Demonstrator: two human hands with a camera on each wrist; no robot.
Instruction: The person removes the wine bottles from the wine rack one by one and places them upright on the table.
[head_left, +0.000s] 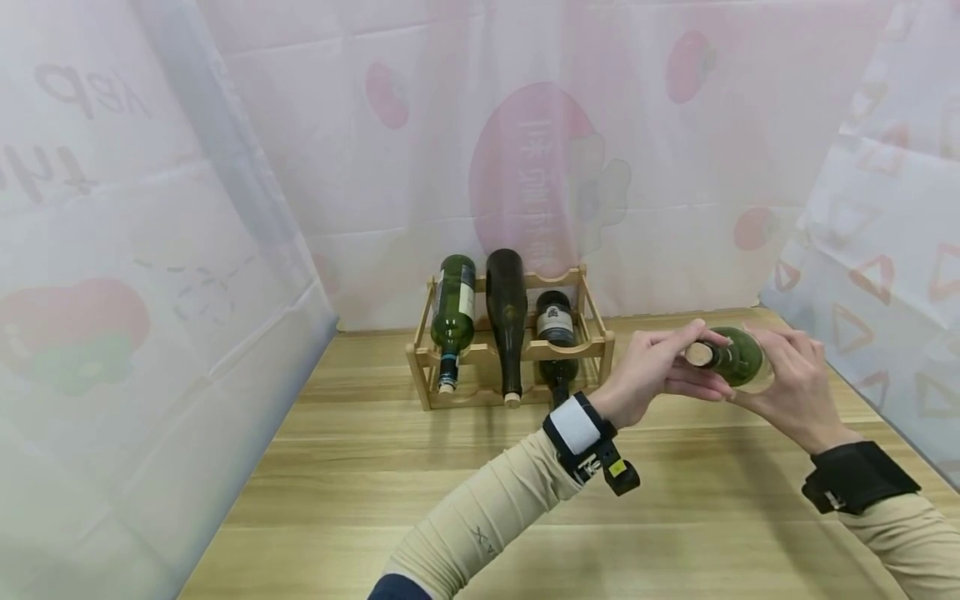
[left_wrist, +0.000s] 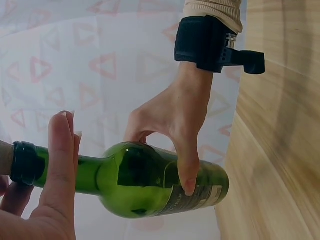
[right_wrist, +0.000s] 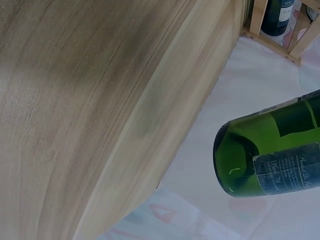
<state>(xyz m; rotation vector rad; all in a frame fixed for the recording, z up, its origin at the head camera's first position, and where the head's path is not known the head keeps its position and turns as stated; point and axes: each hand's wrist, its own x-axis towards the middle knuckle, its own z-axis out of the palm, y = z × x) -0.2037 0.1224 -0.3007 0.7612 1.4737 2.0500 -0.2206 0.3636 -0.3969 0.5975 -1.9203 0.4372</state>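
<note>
A green wine bottle (head_left: pixel 738 357) with a cork in its mouth is held up off the table between both hands, its neck pointing back toward the head camera. The right hand (head_left: pixel 798 383) grips the bottle's body, thumb and fingers on opposite sides. At the neck is the left hand (head_left: pixel 656 375), which holds it between thumb and fingers. In the left wrist view the bottle (left_wrist: pixel 135 175) lies nearly sideways, a dark label partly under the right hand. The right wrist view shows the bottle's base (right_wrist: pixel 235 160) and label, but not the hand.
A wooden wine rack (head_left: pixel 487 357) stands at the back of the table (head_left: pixel 360 483). On its top tier lie a green bottle (head_left: pixel 453 312) and a dark bottle (head_left: pixel 507 308); a labelled bottle (head_left: pixel 555 325) lies lower at right. Printed curtains (head_left: pixel 420 183) enclose the back and sides.
</note>
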